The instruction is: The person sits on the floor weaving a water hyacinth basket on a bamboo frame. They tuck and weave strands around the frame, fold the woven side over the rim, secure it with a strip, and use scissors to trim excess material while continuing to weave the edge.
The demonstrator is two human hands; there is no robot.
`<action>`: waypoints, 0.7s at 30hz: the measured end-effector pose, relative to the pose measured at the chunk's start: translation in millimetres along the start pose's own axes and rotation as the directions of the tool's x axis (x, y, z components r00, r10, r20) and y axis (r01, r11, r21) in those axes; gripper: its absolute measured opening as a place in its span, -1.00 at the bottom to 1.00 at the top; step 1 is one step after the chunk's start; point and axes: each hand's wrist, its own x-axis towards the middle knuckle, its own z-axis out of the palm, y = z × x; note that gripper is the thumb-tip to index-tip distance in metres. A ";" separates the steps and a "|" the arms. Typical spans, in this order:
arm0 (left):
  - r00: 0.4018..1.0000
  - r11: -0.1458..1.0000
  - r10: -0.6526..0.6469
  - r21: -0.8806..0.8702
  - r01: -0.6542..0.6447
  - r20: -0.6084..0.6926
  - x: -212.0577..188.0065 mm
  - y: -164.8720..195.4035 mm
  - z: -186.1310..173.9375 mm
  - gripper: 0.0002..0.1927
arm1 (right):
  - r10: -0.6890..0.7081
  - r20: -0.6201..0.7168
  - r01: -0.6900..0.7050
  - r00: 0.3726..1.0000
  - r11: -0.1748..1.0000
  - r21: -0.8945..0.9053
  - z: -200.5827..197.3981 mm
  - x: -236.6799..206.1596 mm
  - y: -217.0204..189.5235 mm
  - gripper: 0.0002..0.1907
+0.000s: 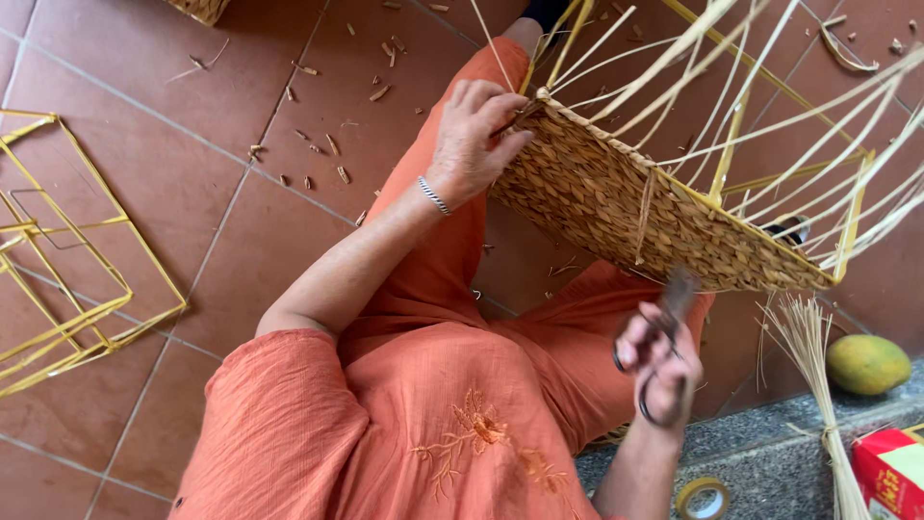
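Basket: a half-woven basket (616,207) lies tilted across the person's lap, its flat base of tight tan braided fibre facing the camera, a yellow wire frame showing at its edges.
Spokes: long pale unwoven strands (770,106) fan up and out from the basket's far rim, crossing one another.
Left hand: the left hand (472,144) grips the basket's near-left corner, fingers curled over the rim and closed on it; a thin silver bracelet (433,195) circles the wrist.
Right hand: the right hand (659,361), just under the basket's lower edge, has its fingers closed through the loops of dark scissors (664,347); the blades point up at the edge and are blurred.
Clothing: orange crinkled cloth with embroidery lies below the basket.
Floor: reddish-brown tiles (144,58) left of the basket carry scattered short fibre offcuts (332,144).
Frames: bare yellow wire frames (58,250) lie well to the basket's left.
Ledge: below the basket's right end, a grey stone ledge holds a tied bundle of straw (818,385), a green-yellow mango (868,364), a tape roll (703,499) and a red box (890,472).
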 end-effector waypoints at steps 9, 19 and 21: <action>0.993 0.996 -0.069 0.070 0.063 0.097 4.4 -19.6 6.2 -0.85 | 0.264 0.270 -0.142 0.926 0.906 -0.400 95.6 156.6 -10.8 -0.13; 0.867 0.796 -0.358 -0.371 0.478 0.347 2.1 -20.1 6.5 -0.88 | 0.316 0.278 -0.184 0.907 0.893 -0.411 83.2 184.7 0.5 -0.18; 0.842 0.733 -0.382 -0.431 0.527 0.381 1.2 -19.8 5.8 -0.87 | 0.310 0.304 -0.166 0.901 0.893 -0.419 79.4 186.7 3.8 -0.19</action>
